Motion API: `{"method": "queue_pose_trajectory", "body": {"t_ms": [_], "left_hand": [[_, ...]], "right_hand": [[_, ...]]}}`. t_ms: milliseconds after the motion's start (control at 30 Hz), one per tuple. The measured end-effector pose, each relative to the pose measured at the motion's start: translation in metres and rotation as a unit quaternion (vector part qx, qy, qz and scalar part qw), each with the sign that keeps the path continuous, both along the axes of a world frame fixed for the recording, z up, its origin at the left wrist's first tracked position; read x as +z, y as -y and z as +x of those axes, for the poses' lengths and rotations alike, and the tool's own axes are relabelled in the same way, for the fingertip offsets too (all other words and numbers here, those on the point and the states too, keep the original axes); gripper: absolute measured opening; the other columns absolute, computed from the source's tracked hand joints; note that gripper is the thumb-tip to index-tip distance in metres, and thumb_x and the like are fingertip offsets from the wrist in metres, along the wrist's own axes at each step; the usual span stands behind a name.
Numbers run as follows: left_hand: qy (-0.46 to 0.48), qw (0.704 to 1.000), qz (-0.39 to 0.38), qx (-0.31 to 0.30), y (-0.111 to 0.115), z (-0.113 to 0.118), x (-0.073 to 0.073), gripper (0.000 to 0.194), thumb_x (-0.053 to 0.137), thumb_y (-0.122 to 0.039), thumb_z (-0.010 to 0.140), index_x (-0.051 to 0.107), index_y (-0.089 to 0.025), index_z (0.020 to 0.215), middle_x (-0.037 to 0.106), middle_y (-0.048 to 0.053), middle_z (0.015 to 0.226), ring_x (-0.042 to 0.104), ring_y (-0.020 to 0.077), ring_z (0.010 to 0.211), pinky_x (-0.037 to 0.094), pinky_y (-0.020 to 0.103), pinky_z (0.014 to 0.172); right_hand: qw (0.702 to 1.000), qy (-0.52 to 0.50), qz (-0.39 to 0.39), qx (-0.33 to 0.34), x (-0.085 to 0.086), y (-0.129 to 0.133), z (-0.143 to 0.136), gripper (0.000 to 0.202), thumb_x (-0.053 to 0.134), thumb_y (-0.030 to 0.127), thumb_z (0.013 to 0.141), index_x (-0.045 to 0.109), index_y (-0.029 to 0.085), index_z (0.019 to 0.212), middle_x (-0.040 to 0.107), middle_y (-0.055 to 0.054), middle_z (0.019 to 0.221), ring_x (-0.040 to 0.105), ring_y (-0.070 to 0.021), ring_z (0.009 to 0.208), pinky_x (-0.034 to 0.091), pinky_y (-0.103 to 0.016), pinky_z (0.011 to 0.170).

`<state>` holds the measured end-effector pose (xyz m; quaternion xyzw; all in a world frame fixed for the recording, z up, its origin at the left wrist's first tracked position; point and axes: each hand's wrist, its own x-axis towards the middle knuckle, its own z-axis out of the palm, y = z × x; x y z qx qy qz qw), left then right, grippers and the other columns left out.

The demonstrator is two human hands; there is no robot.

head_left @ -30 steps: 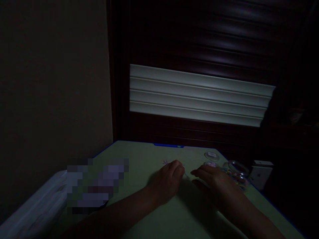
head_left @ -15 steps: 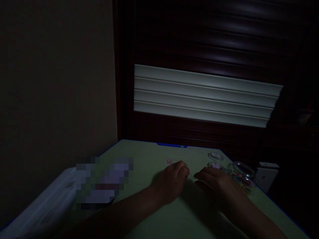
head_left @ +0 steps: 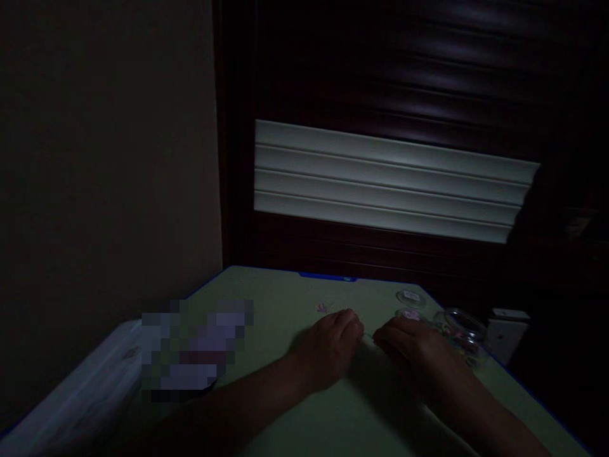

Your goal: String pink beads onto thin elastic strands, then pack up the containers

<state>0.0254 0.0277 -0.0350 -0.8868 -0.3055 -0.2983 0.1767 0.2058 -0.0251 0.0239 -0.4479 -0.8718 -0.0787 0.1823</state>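
The right hand (head_left: 413, 346), parted at the fingertips a second ago, has been drawn into a pinch on the thin thread (head_left: 368, 335) held by the left hand (head_left: 330, 348).

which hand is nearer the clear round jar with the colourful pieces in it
Right. The right hand appears just left of the clear round jar; the left hand is farther left, with the right hand between it and the jar.

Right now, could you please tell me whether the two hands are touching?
Apart: the head view shows a narrow strip of green tabletop between the left hand and the right hand, crossed by a thin strand.
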Motion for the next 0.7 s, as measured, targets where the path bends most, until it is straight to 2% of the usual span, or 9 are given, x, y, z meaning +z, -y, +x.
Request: {"method": "queue_pose_trajectory", "body": {"t_ms": [267,433,533,700], "left_hand": [[0.002,1.0,0.01,-0.014,0.0,0.0,0.001,0.017,0.028,-0.013,0.09,0.044,-0.017,0.089,0.05,0.004,0.085,0.048,0.0165,0.076,0.044,0.031,0.07],[-0.01,1.0,0.002,-0.006,0.0,-0.001,0.001,0.016,0.03,-0.013,0.09,0.045,-0.016,0.086,0.05,0.004,0.085,0.047,0.0162,0.076,0.044,0.03,0.071],[-0.018,1.0,-0.001,-0.003,0.0,-0.001,0.003,0.017,0.029,-0.013,0.09,0.045,-0.016,0.086,0.049,0.004,0.084,0.046,0.016,0.075,0.044,0.03,0.07],[-0.02,1.0,-0.012,-0.004,0.0,-0.001,0.004,0.018,0.028,-0.013,0.09,0.046,-0.016,0.086,0.049,0.004,0.084,0.047,0.0161,0.076,0.044,0.03,0.072]], "right_hand": [[1.0,-0.005,-0.005,-0.029,0.008,0.001,0.006,0.025,0.041,0.011,0.085,0.064,0.021,0.085,0.061,-0.004,0.078,0.056,-0.0159,0.071,0.039,-0.025,0.062],[0.994,-0.064,-0.048,-0.071,0.02,-0.003,0.036,0.024,0.041,0.019,0.085,0.065,0.021,0.083,0.064,-0.004,0.08,0.059,-0.0162,0.07,0.041,-0.026,0.065],[0.989,-0.094,-0.084,-0.072,0.025,-0.004,0.057,0.022,0.044,0.023,0.083,0.065,0.021,0.083,0.066,-0.005,0.086,0.06,-0.0177,0.074,0.042,-0.026,0.066],[0.984,-0.08,-0.143,-0.076,0.026,-0.002,0.079,0.021,0.045,0.021,0.078,0.066,0.018,0.072,0.065,-0.002,0.069,0.057,-0.0147,0.061,0.04,-0.021,0.054]]}}
